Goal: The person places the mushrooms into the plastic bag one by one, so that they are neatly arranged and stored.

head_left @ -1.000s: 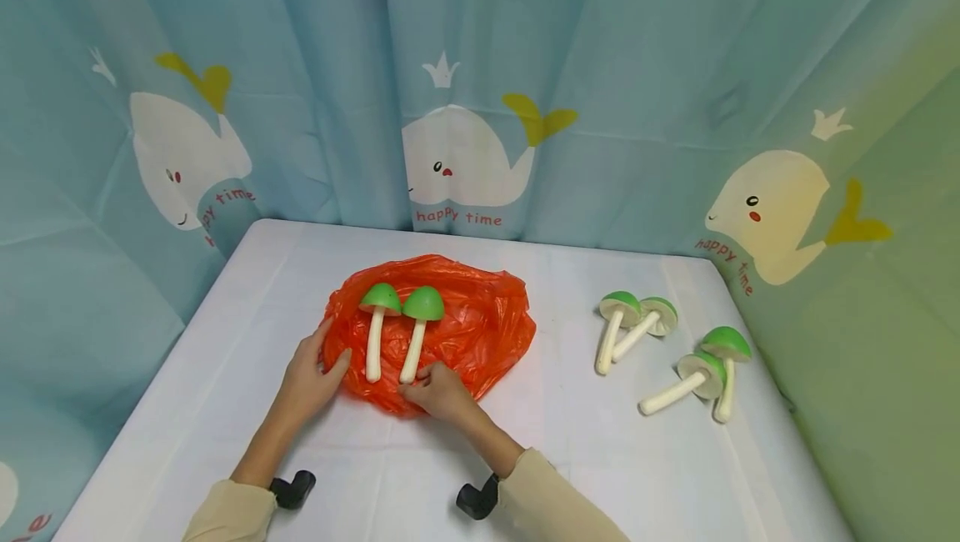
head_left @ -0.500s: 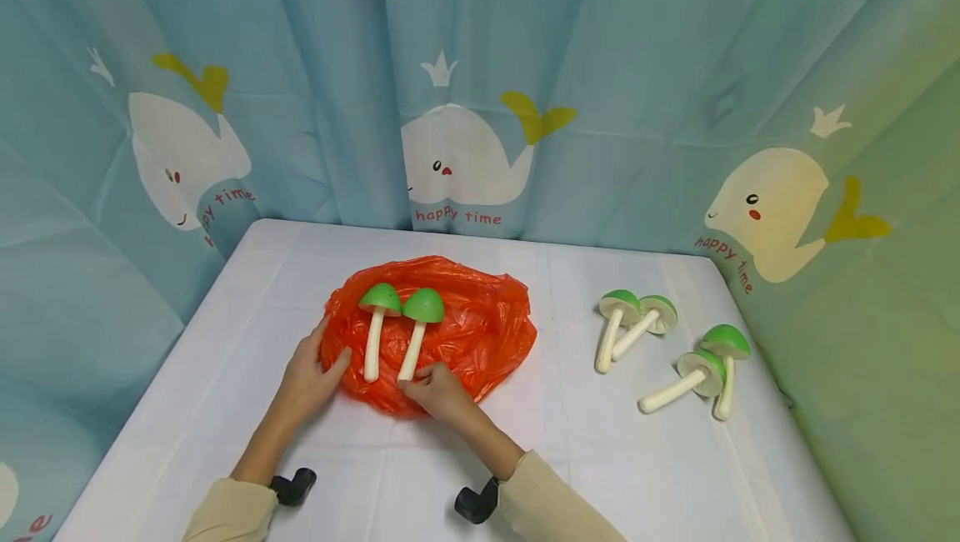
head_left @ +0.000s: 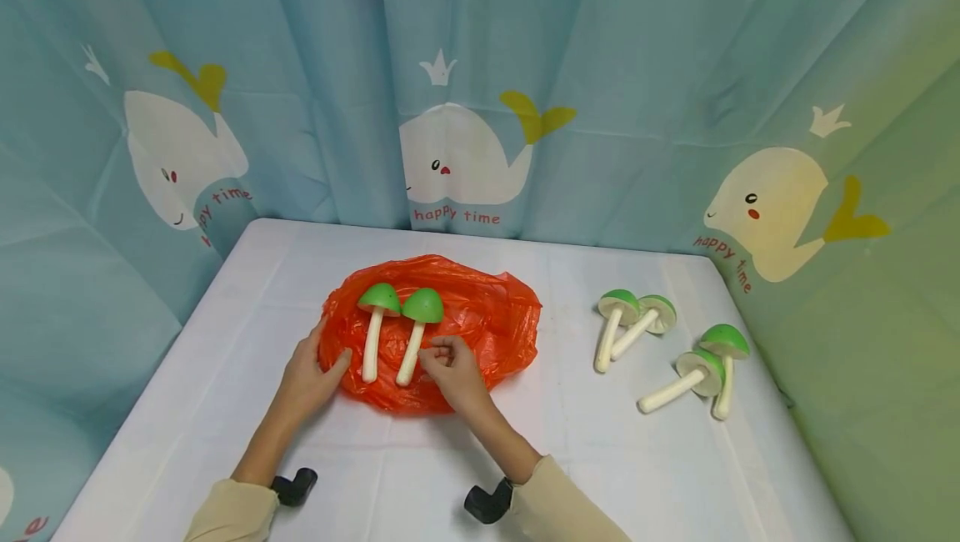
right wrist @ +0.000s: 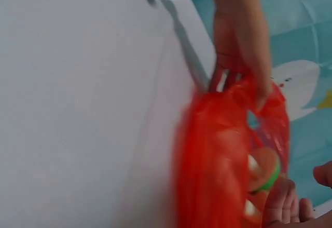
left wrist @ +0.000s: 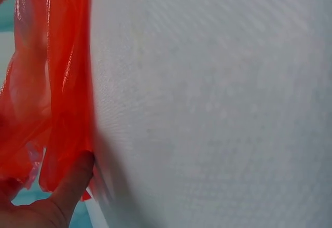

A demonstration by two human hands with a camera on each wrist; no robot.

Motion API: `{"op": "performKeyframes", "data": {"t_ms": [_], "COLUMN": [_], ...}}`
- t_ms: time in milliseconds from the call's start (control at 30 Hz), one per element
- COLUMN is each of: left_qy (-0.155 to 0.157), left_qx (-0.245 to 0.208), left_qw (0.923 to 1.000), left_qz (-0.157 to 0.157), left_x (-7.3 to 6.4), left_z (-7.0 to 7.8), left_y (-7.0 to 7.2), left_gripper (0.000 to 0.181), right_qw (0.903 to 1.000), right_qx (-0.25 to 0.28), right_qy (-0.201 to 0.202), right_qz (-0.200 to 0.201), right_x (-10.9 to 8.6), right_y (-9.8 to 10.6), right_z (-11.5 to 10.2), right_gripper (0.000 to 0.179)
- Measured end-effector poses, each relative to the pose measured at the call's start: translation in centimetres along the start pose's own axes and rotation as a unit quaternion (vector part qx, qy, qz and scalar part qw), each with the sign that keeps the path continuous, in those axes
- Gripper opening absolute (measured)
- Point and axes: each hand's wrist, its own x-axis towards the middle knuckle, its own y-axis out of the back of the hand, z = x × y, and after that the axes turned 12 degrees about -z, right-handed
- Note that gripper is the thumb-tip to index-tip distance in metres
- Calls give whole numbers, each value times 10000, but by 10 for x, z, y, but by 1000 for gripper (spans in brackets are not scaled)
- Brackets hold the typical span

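A red plastic bag (head_left: 491,308) lies spread with its mouth up on the white table. Two toy mushrooms, a left one (head_left: 372,342) and a right one (head_left: 422,307), lie side by side in it, green caps away from me. My left hand (head_left: 306,377) holds the bag's left edge; in the right wrist view that hand (right wrist: 239,41) has its thumb inside the rim and fingers outside. My right hand (head_left: 459,377) hovers over the bag's near right part, beside the right mushroom's stem, fingers loosely bent. In the right wrist view its thumb and fingers stand apart.
To the right on the white table (head_left: 570,459) lie two pairs of green-capped mushrooms, a farther pair (head_left: 609,338) and a nearer pair (head_left: 675,392). A blue curtain (head_left: 637,67) with whale prints stands behind the table and along its sides.
My right hand has let go of the right mushroom's stem and moved slightly right and away from me. The left hand keeps its place on the bag.
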Motion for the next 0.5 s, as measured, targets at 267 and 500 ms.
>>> {"op": "performKeyframes", "data": {"t_ms": [267,500], "left_qy": [195,397], "left_qx": [-83,-183], "left_qw": [9998,9989], "left_qz": [-13,-162], "left_x": [-1,0], "left_z": [1,4], "left_y": [0,3], "left_gripper": [66,67], "right_qw": [9980,9923], "right_qx": [-17,-249], "right_qy": [451,629], "right_qz": [432,1033], "right_x": [-17,-22], "right_y": [24,58], "right_z": [-39,-38], "right_gripper": [30,29]}}
